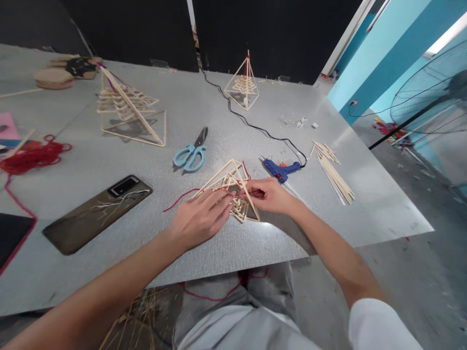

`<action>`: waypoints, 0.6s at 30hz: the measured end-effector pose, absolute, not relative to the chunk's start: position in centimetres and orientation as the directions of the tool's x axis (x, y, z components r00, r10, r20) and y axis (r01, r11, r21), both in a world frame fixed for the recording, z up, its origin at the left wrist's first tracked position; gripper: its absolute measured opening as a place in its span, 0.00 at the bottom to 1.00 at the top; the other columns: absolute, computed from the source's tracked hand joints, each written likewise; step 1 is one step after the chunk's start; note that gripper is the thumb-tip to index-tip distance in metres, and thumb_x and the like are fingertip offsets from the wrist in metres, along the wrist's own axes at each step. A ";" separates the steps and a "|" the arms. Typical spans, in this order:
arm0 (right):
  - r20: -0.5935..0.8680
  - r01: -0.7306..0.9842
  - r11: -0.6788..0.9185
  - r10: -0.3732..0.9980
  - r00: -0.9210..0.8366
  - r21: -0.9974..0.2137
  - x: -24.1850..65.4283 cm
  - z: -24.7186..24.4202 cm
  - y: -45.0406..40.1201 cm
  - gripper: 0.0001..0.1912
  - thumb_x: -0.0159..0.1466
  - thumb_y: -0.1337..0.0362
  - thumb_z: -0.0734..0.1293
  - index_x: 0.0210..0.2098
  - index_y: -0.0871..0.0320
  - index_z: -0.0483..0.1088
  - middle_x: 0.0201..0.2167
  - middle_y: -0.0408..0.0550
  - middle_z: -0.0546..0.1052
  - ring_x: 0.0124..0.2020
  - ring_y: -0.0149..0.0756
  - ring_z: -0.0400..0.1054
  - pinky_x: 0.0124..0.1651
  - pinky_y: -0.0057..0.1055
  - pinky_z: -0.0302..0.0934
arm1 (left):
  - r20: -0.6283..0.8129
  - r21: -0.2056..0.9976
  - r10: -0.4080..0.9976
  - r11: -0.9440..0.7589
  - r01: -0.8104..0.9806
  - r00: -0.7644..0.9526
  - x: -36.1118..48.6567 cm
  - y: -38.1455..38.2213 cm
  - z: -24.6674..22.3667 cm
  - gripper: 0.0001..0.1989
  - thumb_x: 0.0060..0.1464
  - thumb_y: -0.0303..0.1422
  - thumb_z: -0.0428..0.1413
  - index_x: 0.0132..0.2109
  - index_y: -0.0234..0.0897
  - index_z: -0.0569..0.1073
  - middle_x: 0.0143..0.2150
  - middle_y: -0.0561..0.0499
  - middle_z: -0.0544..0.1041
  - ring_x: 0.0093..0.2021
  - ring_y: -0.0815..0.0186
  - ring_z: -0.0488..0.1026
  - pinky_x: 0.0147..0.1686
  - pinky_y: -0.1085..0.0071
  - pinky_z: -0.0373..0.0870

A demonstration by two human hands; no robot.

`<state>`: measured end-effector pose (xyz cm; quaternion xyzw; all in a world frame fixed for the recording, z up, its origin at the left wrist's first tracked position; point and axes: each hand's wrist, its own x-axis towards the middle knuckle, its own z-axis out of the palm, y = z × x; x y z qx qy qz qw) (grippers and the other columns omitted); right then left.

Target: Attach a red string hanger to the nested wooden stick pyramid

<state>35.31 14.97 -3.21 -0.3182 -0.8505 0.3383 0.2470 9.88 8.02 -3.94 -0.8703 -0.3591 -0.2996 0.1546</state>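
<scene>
A small pyramid frame of thin wooden sticks (237,211) lies on its side near the table's front edge, with smaller stick layers inside it. My left hand (202,214) is closed over its left part, fingertips at the middle of the frame. My right hand (268,194) reaches in from the right, with thumb and finger pinched on a red string (181,198) among the sticks. One end of this string trails out to the left past my left hand. The exact spot where the fingertips meet is partly hidden.
Beyond my hands lie blue-handled scissors (190,156) and a blue glue gun (280,168) with a black cord. Wooden sticks (335,180) are at right, a phone (98,214) at left, red yarn (36,154) farther left. Two finished-looking stick pyramids (133,109) (245,87) stand farther back.
</scene>
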 end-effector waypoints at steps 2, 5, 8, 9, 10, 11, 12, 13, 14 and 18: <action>0.202 0.370 0.564 0.708 -0.676 -0.739 35.3 -3.2 15.0 0.13 0.72 0.56 0.68 0.42 0.57 0.81 0.33 0.46 0.81 0.29 0.31 0.66 0.35 0.28 0.57 | 0.638 -0.070 0.527 -0.687 0.724 0.562 9.9 8.0 -3.9 0.14 0.70 0.30 0.58 0.60 0.37 0.79 0.48 0.46 0.86 0.45 0.60 0.83 0.39 0.66 0.77; 0.187 0.365 0.539 0.718 -0.671 -0.759 35.2 -3.3 15.0 0.13 0.72 0.56 0.68 0.43 0.57 0.81 0.34 0.47 0.81 0.30 0.32 0.67 0.35 0.28 0.57 | 0.614 -0.107 0.533 -0.675 0.730 0.583 10.0 7.9 -3.8 0.12 0.70 0.31 0.58 0.57 0.38 0.79 0.49 0.46 0.86 0.45 0.60 0.83 0.38 0.66 0.76; 0.200 0.351 0.538 0.719 -0.665 -0.766 35.2 -3.4 15.0 0.12 0.72 0.56 0.69 0.42 0.57 0.82 0.32 0.46 0.80 0.29 0.31 0.66 0.34 0.28 0.56 | 0.606 -0.132 0.524 -0.676 0.725 0.599 10.0 7.8 -3.8 0.12 0.69 0.30 0.59 0.57 0.38 0.79 0.49 0.46 0.86 0.45 0.60 0.83 0.38 0.65 0.76; 0.207 0.347 0.542 0.718 -0.664 -0.766 35.2 -3.5 15.0 0.12 0.72 0.57 0.69 0.42 0.58 0.82 0.31 0.45 0.80 0.28 0.30 0.65 0.34 0.28 0.56 | 0.609 -0.137 0.516 -0.680 0.721 0.602 10.0 7.8 -3.7 0.13 0.69 0.30 0.59 0.58 0.38 0.79 0.48 0.46 0.86 0.45 0.59 0.83 0.38 0.64 0.76; 0.213 0.344 0.546 0.717 -0.664 -0.764 35.2 -3.5 15.0 0.12 0.72 0.57 0.69 0.42 0.58 0.82 0.30 0.45 0.79 0.28 0.30 0.64 0.34 0.28 0.56 | 0.611 -0.142 0.510 -0.683 0.717 0.606 10.0 7.8 -3.7 0.14 0.69 0.30 0.59 0.59 0.37 0.79 0.48 0.46 0.86 0.45 0.59 0.83 0.39 0.64 0.76; 0.218 0.344 0.550 0.716 -0.663 -0.761 35.2 -3.6 15.0 0.12 0.72 0.57 0.69 0.42 0.58 0.81 0.30 0.44 0.79 0.28 0.30 0.64 0.34 0.28 0.55 | 0.608 -0.148 0.506 -0.684 0.714 0.611 10.0 7.8 -3.7 0.14 0.69 0.29 0.58 0.59 0.37 0.79 0.48 0.46 0.86 0.45 0.59 0.82 0.39 0.64 0.76; 0.220 0.345 0.552 0.716 -0.662 -0.759 35.2 -3.6 15.0 0.12 0.72 0.57 0.69 0.42 0.58 0.81 0.29 0.44 0.78 0.27 0.30 0.63 0.34 0.28 0.55 | 0.604 -0.156 0.506 -0.683 0.714 0.616 10.0 7.8 -3.6 0.14 0.70 0.29 0.58 0.59 0.36 0.79 0.48 0.45 0.86 0.45 0.59 0.82 0.39 0.64 0.76; 0.220 0.348 0.554 0.716 -0.662 -0.757 35.2 -3.6 15.0 0.12 0.72 0.57 0.69 0.42 0.58 0.81 0.29 0.43 0.78 0.27 0.29 0.63 0.34 0.28 0.55 | 0.595 -0.165 0.510 -0.679 0.716 0.621 10.0 7.8 -3.5 0.14 0.70 0.29 0.58 0.59 0.36 0.79 0.48 0.45 0.86 0.45 0.59 0.83 0.40 0.64 0.76; 0.218 0.351 0.553 0.718 -0.661 -0.756 35.2 -3.6 15.1 0.12 0.72 0.56 0.69 0.41 0.58 0.81 0.28 0.43 0.77 0.27 0.29 0.63 0.33 0.28 0.55 | 0.584 -0.176 0.516 -0.673 0.718 0.626 10.0 7.8 -3.4 0.13 0.70 0.29 0.58 0.59 0.36 0.79 0.49 0.45 0.86 0.45 0.59 0.83 0.40 0.64 0.76; 0.205 0.362 0.540 0.727 -0.655 -0.760 35.2 -3.7 15.0 0.11 0.71 0.58 0.69 0.41 0.58 0.81 0.27 0.42 0.76 0.27 0.29 0.62 0.33 0.28 0.54 | 0.574 -0.190 0.521 -0.665 0.722 0.631 10.0 7.7 -3.3 0.13 0.71 0.29 0.57 0.58 0.35 0.79 0.48 0.45 0.86 0.44 0.59 0.82 0.40 0.63 0.76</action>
